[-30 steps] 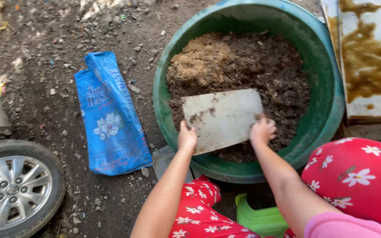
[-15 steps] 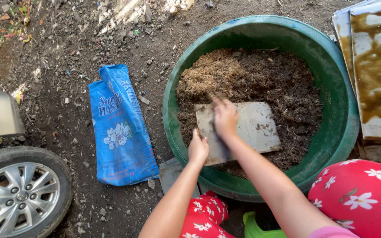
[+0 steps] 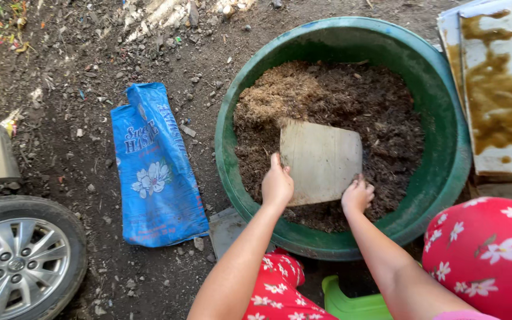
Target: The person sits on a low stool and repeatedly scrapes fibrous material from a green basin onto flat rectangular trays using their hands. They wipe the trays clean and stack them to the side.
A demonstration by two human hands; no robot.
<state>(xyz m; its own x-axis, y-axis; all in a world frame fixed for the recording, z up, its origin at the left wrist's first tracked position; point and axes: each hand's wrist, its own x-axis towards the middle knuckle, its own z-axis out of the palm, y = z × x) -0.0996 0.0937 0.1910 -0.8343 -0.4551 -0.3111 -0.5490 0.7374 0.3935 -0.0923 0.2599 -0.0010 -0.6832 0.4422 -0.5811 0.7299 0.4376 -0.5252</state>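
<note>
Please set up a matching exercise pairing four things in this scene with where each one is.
Things:
1. flat board
2. blue sack
3. car wheel
4. rusty metal sheet

Places:
A. bottom left corner
B. right of the green tub
C. held by both hands over the soil
D. flat on the ground, left of the tub

Pairs: 1-C, 2-D, 3-A, 4-B
</note>
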